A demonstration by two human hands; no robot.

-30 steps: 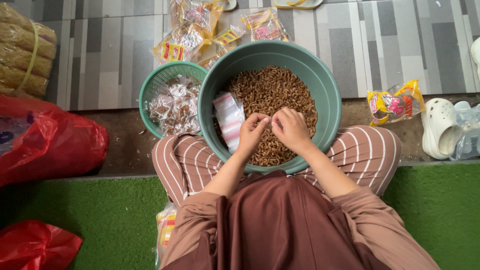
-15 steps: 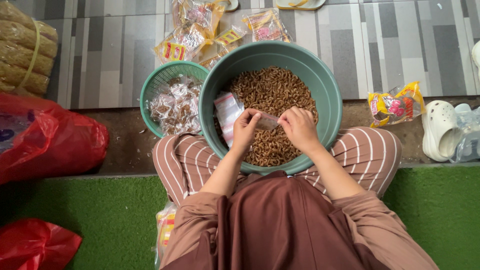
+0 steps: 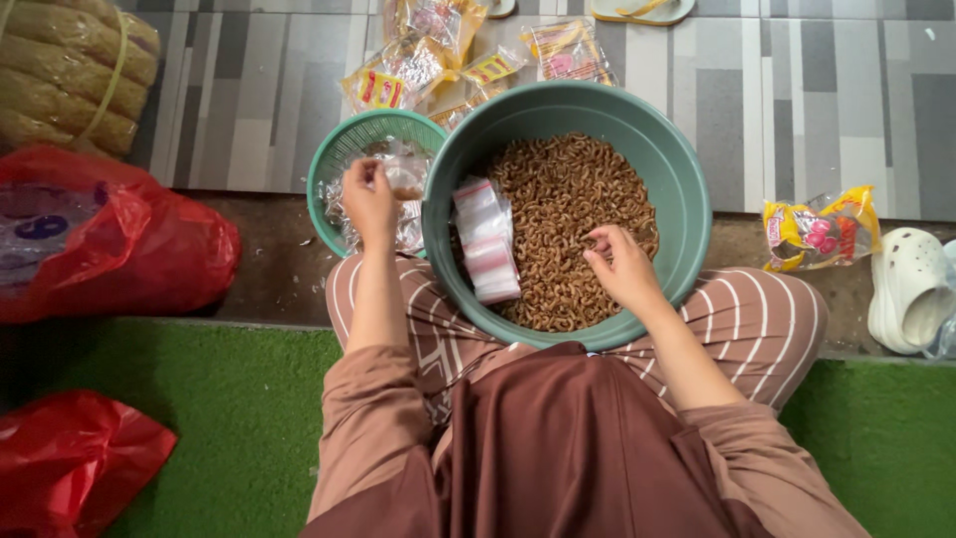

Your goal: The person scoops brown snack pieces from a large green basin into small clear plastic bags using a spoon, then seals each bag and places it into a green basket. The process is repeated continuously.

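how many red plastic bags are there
2. One large red plastic bag lies at the left on the floor edge; a smaller red bag lies on the green turf at bottom left. More may lie outside the frame.

Single view only: head camera, worn by seated person, looks almost straight down over own lap. Wearer's body enters from bottom edge, arms reach up into frame; top of frame is floor ahead of knees. Close range: large green basin point(image 3: 687, 199) on lap fills centre, left hand point(image 3: 368, 199) and right hand point(image 3: 622, 264) both well inside frame. Tiled floor point(image 3: 827, 100) across upper part, green turf mat point(image 3: 199, 438) along lower edge. No second view, so no shared part.
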